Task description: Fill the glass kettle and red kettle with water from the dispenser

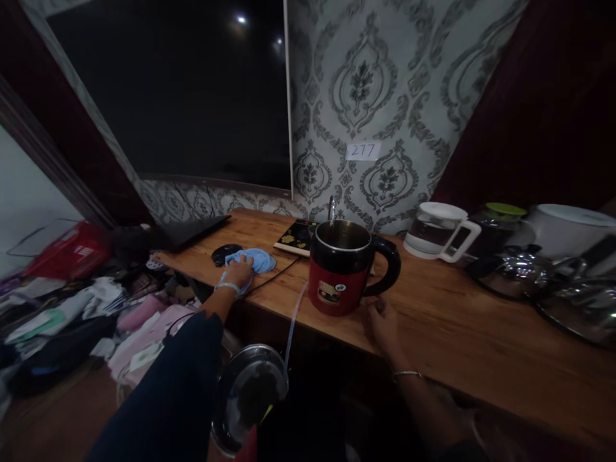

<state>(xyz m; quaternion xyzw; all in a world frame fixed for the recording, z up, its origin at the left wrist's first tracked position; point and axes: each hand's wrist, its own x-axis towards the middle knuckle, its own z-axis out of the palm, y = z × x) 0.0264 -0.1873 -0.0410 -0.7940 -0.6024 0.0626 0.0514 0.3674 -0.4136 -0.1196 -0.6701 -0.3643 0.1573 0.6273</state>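
My left hand [237, 272] is closed on a crumpled blue cloth [260, 260] on the wooden table, beside a black computer mouse [225, 254]. In front of me stands a large red and black electric kettle [332, 282], upright and without a lid on top, its handle to the right. Close by the kettle's base, below the handle, my right hand [384, 323] rests at the table with loosely bent fingers and seems to hold nothing. Below the table edge is a round shiny metal lid [250, 394], with a clear strip [294, 330] running up towards the kettle.
Behind the kettle lies a black induction plate [296, 236] with a metal spout [332, 208]. A glass jug [436, 230] and shiny metal teapots [520, 273] stand at right. A dark laptop [192, 230] sits at left, below a large screen [183, 90]. Clothes [96, 308] are piled left.
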